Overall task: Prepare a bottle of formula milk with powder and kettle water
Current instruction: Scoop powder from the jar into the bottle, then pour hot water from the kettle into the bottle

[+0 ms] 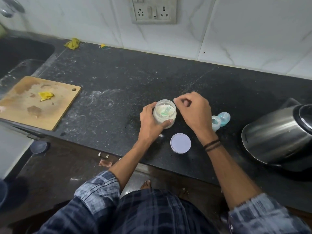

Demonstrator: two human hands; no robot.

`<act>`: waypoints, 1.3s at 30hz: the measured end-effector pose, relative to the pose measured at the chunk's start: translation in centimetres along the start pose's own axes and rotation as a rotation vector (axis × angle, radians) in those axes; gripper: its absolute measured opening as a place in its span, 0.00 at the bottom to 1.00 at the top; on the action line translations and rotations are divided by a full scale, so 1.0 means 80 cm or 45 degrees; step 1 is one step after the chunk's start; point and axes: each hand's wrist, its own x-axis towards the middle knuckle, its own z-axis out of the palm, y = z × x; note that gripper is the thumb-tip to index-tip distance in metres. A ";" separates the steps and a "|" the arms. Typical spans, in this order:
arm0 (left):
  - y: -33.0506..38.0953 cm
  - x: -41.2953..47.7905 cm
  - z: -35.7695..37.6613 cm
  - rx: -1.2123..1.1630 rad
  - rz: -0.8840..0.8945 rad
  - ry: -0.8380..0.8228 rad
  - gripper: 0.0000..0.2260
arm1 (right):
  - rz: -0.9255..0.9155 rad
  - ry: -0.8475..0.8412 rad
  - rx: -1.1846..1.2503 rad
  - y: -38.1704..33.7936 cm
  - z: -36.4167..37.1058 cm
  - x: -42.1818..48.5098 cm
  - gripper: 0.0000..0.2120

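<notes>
A clear jar of white formula powder (164,114) stands uncapped on the black counter, with a green scoop (166,110) lying in the powder. My left hand (150,123) wraps around the jar's left and front side. My right hand (194,110) hovers just right of the jar's rim, fingers curled loosely and holding nothing that I can see. The jar's pale lilac lid (180,143) lies flat in front of the jar. Behind my right wrist stands a small baby bottle (215,123) with powder inside, and its blue teat cap (224,118) lies beside it. A steel kettle (276,134) sits at the right.
A wooden chopping board (38,103) with a yellow scrap lies at the left, overhanging the sink (22,54). A yellow cloth (72,43) lies by the tiled wall. A socket plate (154,10) is on the wall. The counter's front edge (152,164) runs below my arms.
</notes>
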 end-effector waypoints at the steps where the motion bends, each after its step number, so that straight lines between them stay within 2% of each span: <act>1: 0.000 -0.001 0.001 -0.010 -0.004 -0.010 0.40 | 0.021 0.060 0.046 0.008 -0.004 -0.012 0.07; 6: 0.003 -0.005 0.004 -0.046 -0.016 -0.011 0.45 | 0.160 0.011 0.032 0.059 -0.002 -0.072 0.07; 9: 0.002 -0.019 0.009 -0.076 -0.021 0.074 0.47 | 0.240 -0.056 -0.046 0.085 0.004 -0.104 0.06; 13: -0.006 -0.059 0.026 -0.147 0.048 0.279 0.36 | 0.356 -0.063 -0.100 0.106 0.003 -0.131 0.05; 15: -0.011 -0.076 0.034 -0.144 0.072 0.294 0.31 | 0.413 -0.047 -0.122 0.111 0.001 -0.139 0.06; 23: 0.003 -0.123 0.062 -0.213 0.115 -0.065 0.27 | 0.591 0.125 -0.133 0.123 -0.018 -0.178 0.07; 27: 0.031 -0.132 0.083 -0.251 0.102 -0.207 0.29 | 0.641 0.219 -0.071 0.133 -0.048 -0.194 0.07; 31: 0.064 -0.134 0.107 -0.283 0.117 -0.223 0.31 | 0.504 0.240 -0.096 0.134 -0.098 -0.199 0.02; 34: 0.088 -0.136 0.130 -0.337 0.017 -0.184 0.32 | 0.352 0.264 -0.163 0.129 -0.145 -0.198 0.08; 39: 0.120 -0.154 0.167 -0.404 -0.109 -0.099 0.33 | -0.038 0.616 -0.227 0.132 -0.230 -0.201 0.05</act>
